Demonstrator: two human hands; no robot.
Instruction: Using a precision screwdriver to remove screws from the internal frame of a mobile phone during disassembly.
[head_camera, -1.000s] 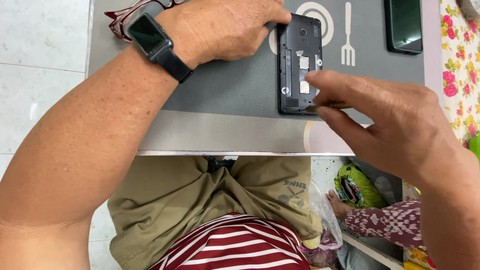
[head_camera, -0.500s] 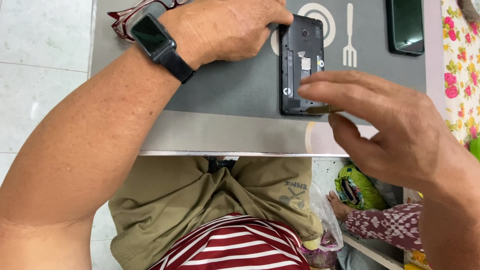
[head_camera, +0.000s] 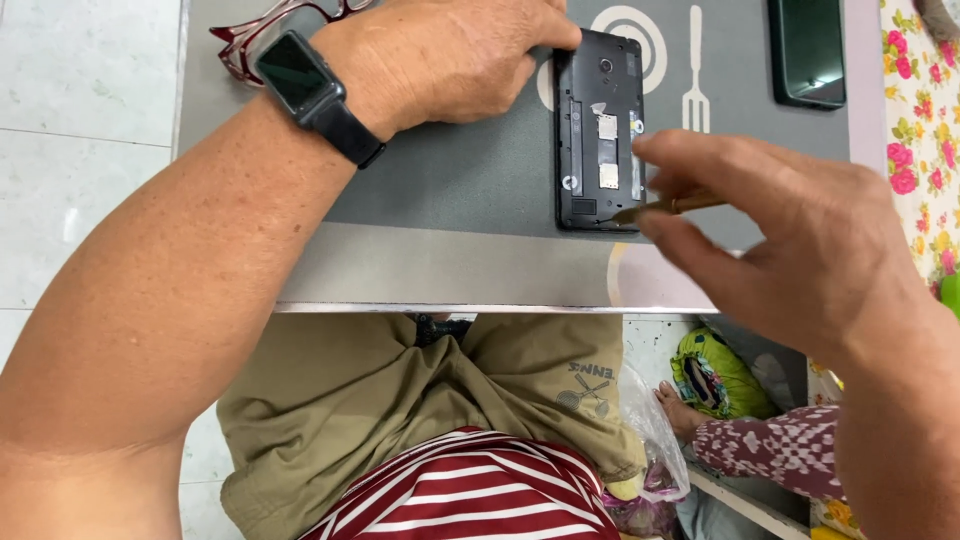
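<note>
Two phones: opened phone, dark phone; perhaps one tool.

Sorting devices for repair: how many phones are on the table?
2. An opened black phone with its back cover off lies on the grey mat, steadied by the left hand. A second dark phone lies at the far right. Others may be out of frame.

The opened phone is showing black, with small white and grey patches inside. The thin tool is gleaming brass-gold. The mat is lying dark grey with white fork-and-ring print (its near edge paler). The glasses are showing red; the wristwatch black; the cloth is blooming pink-flowered.
</note>
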